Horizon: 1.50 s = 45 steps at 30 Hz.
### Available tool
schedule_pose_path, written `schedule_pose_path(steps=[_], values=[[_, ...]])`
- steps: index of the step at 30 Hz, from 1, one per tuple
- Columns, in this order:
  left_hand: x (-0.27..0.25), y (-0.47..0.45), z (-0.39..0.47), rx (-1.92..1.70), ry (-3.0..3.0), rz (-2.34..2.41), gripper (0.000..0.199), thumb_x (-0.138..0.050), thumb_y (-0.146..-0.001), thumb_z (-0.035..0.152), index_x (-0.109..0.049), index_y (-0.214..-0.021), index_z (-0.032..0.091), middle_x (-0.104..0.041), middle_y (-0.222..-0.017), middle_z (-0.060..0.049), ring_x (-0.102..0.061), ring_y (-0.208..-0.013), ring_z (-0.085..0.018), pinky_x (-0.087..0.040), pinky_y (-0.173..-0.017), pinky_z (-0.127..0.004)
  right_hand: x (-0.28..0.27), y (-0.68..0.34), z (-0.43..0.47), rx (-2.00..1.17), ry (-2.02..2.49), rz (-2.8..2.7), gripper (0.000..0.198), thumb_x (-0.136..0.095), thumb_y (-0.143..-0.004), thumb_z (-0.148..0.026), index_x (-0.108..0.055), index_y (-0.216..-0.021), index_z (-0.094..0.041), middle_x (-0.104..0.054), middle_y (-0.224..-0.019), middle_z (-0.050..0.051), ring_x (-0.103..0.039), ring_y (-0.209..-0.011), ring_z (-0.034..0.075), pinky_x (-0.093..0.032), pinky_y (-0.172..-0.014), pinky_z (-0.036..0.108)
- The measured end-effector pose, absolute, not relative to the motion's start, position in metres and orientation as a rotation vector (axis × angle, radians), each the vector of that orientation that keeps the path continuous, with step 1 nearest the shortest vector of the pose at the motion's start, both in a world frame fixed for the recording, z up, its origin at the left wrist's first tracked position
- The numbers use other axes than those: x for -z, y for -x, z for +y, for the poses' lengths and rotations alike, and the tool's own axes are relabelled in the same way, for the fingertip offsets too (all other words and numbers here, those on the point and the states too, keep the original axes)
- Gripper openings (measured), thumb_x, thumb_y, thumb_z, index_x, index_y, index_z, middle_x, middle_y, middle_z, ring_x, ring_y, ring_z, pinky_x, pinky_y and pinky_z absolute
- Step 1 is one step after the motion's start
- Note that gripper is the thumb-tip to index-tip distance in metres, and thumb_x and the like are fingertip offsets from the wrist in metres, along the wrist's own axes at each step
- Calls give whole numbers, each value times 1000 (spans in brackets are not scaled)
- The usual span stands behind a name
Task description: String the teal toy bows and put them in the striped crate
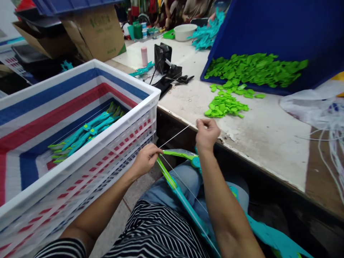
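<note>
Across my lap lie teal and green plastic toy bows (pixel 182 202), partly covered by my right forearm. My left hand (pixel 146 158) is closed in a pinch on a green bow tip beside the crate. A thin white string (pixel 175 136) runs taut from that tip up to my right hand (pixel 208 134), whose fingers are closed on its end near the table edge. More string slants down from the tip along the bow. Inside the white crate (pixel 129 118), lined with striped cloth, several finished-looking teal and green bows (pixel 88 130) rest in a stack.
Small green plastic pieces (pixel 225 104) lie heaped on the white table (pixel 282 143), with more in a tilted blue bin (pixel 276 32). A black fan (pixel 162 59) and pink bottle (pixel 144 56) stand behind. White strings (pixel 331 132) hang at right. People sit at the back.
</note>
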<state>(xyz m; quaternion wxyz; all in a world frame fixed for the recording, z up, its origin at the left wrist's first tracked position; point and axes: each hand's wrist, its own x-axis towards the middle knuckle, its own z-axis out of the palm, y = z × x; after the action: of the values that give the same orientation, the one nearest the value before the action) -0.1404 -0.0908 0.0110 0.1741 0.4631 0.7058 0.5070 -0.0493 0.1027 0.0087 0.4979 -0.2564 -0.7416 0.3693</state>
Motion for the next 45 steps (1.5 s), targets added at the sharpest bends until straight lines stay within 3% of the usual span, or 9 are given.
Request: schedule_pose_path(steps=[6, 10, 13, 16, 19, 27, 37, 42, 45], values=[[-34, 151, -69, -1542, -595, 1592, 24, -63, -66, 35, -71, -75, 14, -70, -86, -8, -62, -86, -21, -46, -81, -33, 0, 36, -5, -843, 266, -1930, 11, -53, -87, -15, -59, -79, -19, -57, -84, 4, -56, -82, 16, -47, -73, 30], [-54, 155, -78, -1436, -895, 1974, 9, -68, -61, 24, -64, -59, 16, -69, -80, -5, -61, -79, -17, -46, -79, -30, 13, 38, -14, -943, 327, -1908, 10, -54, -88, -16, -60, -79, -20, -56, -81, 3, -57, -76, 15, -48, -68, 28], [-59, 149, -83, -1405, -1001, 2192, 5, -61, -66, 22, -62, -66, 17, -63, -63, -1, -57, -59, -12, -46, -62, -25, 13, 45, -8, -1043, 338, -1867, 11, -54, -88, -19, -61, -79, -20, -56, -81, 3, -57, -75, 14, -49, -66, 26], [-54, 139, -79, -1602, -715, 2016, 18, -61, -68, 32, -58, -75, 16, -64, -64, -2, -55, -46, -11, -39, -42, -21, 9, 48, -8, -1124, 385, -1812, 11, -55, -87, -20, -63, -78, -20, -57, -82, 2, -58, -74, 13, -49, -65, 25], [-49, 132, -75, -1696, -482, 1818, 34, -69, -61, 41, -58, -77, 13, -65, -64, -3, -56, -42, -11, -33, -34, -17, 4, 45, -8, -1161, 427, -1760, 11, -58, -85, -20, -65, -76, -20, -58, -79, 2, -58, -71, 12, -49, -63, 24], [-57, 143, -81, -1496, -544, 1693, 41, -80, -52, 45, -66, -70, 11, -59, -47, -2, -56, -43, -11, -43, -39, -19, -4, 44, 0, -1192, 445, -1699, 11, -59, -84, -20, -68, -78, -21, -60, -80, 3, -58, -73, 14, -50, -63, 26], [-48, 133, -71, -1594, -553, 1782, 25, -70, -61, 35, -66, -67, 12, -56, -43, 1, -47, -36, -8, -28, -34, -16, 2, 41, 4, -1142, 349, -1798, 28, -49, -90, -20, -64, -113, -23, -63, -96, 6, -61, -87, 16, -52, -76, 29], [-55, 137, -66, -1517, -496, 1749, 15, -60, -59, 26, -62, -55, 12, -57, -45, -2, -51, -40, -10, -28, -36, -17, -3, 37, 15, -1004, 228, -1901, 15, -54, -89, -22, -69, -93, -22, -65, -90, 5, -62, -81, 15, -52, -74, 28], [-59, 140, -67, -1409, -600, 1742, 13, -58, -62, 23, -64, -60, 12, -58, -48, -1, -47, -41, -8, -31, -40, -18, -5, 35, 22, -959, 213, -1959, 15, -53, -89, -21, -68, -90, -21, -65, -87, 5, -63, -79, 15, -53, -72, 29]])
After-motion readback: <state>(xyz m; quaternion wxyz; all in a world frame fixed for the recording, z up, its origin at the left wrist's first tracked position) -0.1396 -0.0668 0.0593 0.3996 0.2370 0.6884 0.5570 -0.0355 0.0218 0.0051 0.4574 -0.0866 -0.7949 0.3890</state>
